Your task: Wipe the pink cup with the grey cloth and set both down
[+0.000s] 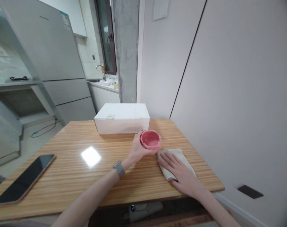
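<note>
A small pink bowl point(151, 140) with a wavy rim is gripped from its left side by my left hand point(138, 148), whose fingers curl around it. The bowl is tilted a little, so its inside shows; whether its base touches the table I cannot tell. Beside it on the right, a folded pale cloth point(181, 154) lies on the wooden table point(110, 171). My right hand point(178, 173) rests flat on that cloth with the fingers stretched out. The cloth's middle is covered by the hand.
A white box point(122, 126) stands at the table's far edge, just behind the bowl. On the left lies a dark phone-like slab point(25, 179). A white wall point(228, 94) rises along the right side. Further back are a fridge point(60, 56) and a sink point(93, 80).
</note>
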{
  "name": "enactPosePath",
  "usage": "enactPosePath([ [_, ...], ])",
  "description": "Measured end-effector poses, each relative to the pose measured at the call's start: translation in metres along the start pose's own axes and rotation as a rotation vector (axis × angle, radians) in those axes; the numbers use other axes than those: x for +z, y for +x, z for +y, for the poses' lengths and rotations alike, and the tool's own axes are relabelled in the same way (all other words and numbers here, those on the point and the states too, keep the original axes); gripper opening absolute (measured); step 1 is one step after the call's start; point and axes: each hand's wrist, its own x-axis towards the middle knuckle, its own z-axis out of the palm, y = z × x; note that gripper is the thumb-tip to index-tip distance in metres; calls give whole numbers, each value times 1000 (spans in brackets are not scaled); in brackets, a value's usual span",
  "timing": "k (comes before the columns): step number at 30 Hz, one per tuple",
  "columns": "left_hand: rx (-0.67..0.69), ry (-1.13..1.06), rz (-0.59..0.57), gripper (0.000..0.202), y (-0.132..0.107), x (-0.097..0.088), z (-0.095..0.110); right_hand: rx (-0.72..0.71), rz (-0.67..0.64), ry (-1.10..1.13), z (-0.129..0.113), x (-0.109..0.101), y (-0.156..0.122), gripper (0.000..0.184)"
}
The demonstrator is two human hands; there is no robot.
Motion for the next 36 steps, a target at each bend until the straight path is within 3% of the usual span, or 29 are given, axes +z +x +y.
enactPosePath([
  [7, 34, 108, -92, 98, 22, 64, -15, 20, -20, -5, 0, 2, -1, 77],
  [13, 31, 104, -106, 99, 32, 85, -35, 36, -15, 4, -3, -1, -2, 81],
  [21, 29, -1, -322, 85, 52, 77, -41, 36, 0, 43, -4, -2, -1, 71],
  [28, -48, 3, -455, 120, 62, 71, -46, 65, -25, 94, -1, -3, 1, 66],
  [31, -12, 78, -425, 127, 54, 62, -36, 94, -79, 201, 6, -9, 3, 67],
  [34, 13, 134, -321, 102, 38, 38, -23, 150, -111, 385, 13, -14, 8, 49],
  [36, 24, 172, -345, 78, 24, 14, -14, 210, -34, 453, 13, -13, 14, 40],
])
